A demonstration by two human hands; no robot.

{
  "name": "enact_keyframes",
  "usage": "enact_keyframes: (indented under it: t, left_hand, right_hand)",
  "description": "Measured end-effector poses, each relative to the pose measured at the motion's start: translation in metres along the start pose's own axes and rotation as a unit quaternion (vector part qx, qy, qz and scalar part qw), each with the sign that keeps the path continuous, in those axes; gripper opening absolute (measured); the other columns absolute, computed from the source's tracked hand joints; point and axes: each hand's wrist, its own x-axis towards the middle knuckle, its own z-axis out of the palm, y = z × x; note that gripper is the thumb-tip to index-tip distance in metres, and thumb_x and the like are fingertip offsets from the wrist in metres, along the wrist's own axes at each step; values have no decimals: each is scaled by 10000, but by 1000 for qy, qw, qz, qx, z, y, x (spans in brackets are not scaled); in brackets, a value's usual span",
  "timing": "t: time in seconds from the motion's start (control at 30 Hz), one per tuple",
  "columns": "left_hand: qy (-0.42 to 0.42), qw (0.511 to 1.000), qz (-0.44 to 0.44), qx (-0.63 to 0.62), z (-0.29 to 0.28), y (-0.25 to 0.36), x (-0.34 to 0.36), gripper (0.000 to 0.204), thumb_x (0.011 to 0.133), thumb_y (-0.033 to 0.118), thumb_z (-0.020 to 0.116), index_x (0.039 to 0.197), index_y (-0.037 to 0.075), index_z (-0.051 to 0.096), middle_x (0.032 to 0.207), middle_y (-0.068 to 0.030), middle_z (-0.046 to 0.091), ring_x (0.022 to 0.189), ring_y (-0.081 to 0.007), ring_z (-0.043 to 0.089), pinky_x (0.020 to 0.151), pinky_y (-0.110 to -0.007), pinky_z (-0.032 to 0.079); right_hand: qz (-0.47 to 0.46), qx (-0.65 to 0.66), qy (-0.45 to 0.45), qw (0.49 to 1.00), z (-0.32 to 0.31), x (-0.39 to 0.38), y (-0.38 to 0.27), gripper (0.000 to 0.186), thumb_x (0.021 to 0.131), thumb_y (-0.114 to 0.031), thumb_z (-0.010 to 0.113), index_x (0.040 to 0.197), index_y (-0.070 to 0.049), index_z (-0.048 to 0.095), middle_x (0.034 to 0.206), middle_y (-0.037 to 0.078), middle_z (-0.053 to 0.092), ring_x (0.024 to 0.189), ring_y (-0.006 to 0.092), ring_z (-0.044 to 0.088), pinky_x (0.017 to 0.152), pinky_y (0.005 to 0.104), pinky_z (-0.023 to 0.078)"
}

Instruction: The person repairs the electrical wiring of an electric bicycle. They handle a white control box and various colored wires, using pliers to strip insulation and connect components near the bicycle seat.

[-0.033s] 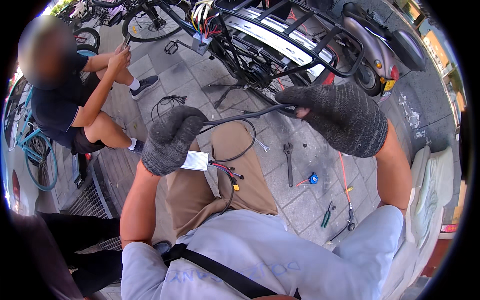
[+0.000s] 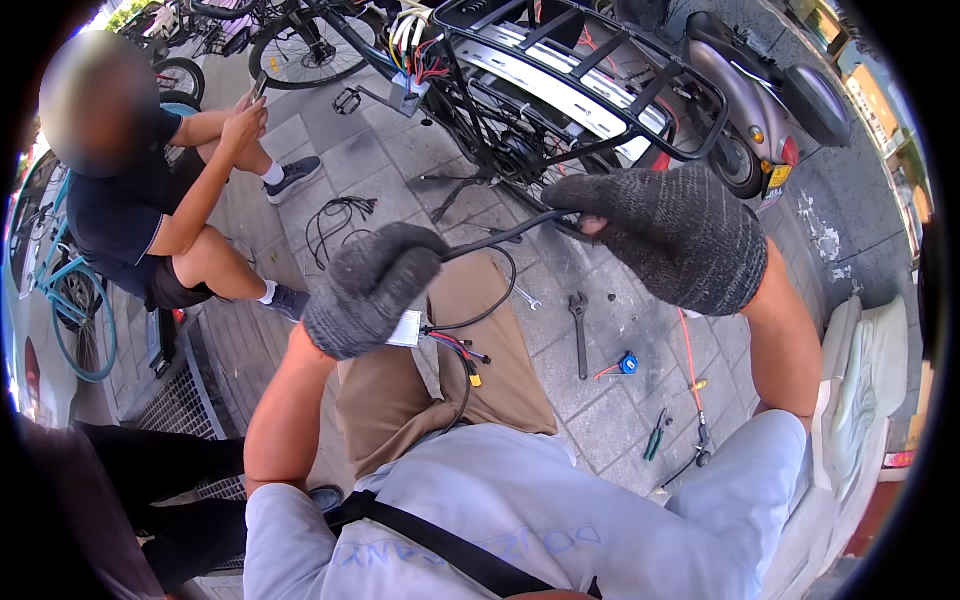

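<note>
We had the black cable [image 2: 500, 236] stretched between both gloves, above our knees and on the near side of the bicycle rack [image 2: 590, 85]. Our left hand [image 2: 375, 290] was curled closed around it; our right hand [image 2: 665, 240] pinched it between thumb and fingers farther right. The silver box [image 2: 405, 329], with its coloured leads, sat just below the left glove and was partly covered by it. We judged the step to be handling the cable's length; the next move seemed to call for firm grips at both points and no strain on the leads.

Compared with the earlier frame, our left hand had shifted right, shortening the span between the gloves, and less of the box showed. Our right hand stood nearly where it had been, its pinch unchanged.
</note>
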Motion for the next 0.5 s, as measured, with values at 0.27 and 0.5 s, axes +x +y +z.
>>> enact_keyframes:
  t: [0.27,0.5]
  left_hand:
    - [-145,956,119,225,0,11,5,236,936,272,713,1076,86,747,879,-113,729,782,-320,708,672,-408,553]
    - [2,997,38,71,-1,-13,-31,194,951,205,702,1082,66,738,948,-132,743,847,-319,729,738,-405,579]
  right_hand:
    - [-51,-192,-338,920,-12,14,-50,486,801,-127,705,1282,-93,636,863,137,709,736,336,714,636,463,545]
    - [45,53,-102,992,-25,15,-24,339,932,-171,734,1236,-33,676,885,133,721,809,250,731,683,371,568]
